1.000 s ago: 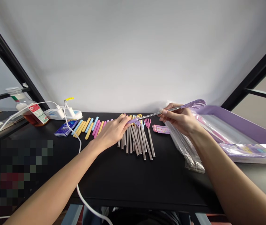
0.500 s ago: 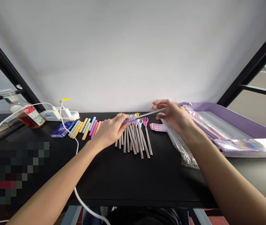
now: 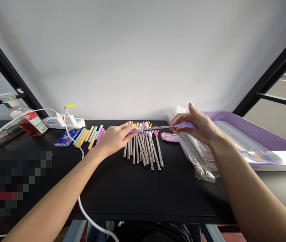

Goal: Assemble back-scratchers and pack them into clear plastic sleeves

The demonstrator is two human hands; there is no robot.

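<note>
A telescopic back scratcher [image 3: 158, 128] is held level across the middle, with a purple handle, a thin metal rod and a purple claw head. My left hand [image 3: 116, 138] is closed around its handle. At the claw end, my right hand [image 3: 195, 125] has its thumb raised and apart from the fingers, and the purple head lies against the palm side. Beneath the rod lie several metal back scratcher rods [image 3: 143, 149] with coloured claws pointing to the wall. Several pastel handles [image 3: 91, 137] form a row left of them, partly hidden by my left hand.
Clear plastic bags [image 3: 195, 158] lie under my right hand, beside a purple tray [image 3: 253, 129] with packaging. Pink cards [image 3: 170, 137] sit near the wall. At left are a blue packet [image 3: 66, 137], a power strip [image 3: 53, 122], a bottle [image 3: 32, 122] and a white cable [image 3: 81, 201].
The back scratcher has swung from a slant to nearly level. My right hand has shifted slightly right, its thumb now up, and the purple claw head shows in front of the palm.
</note>
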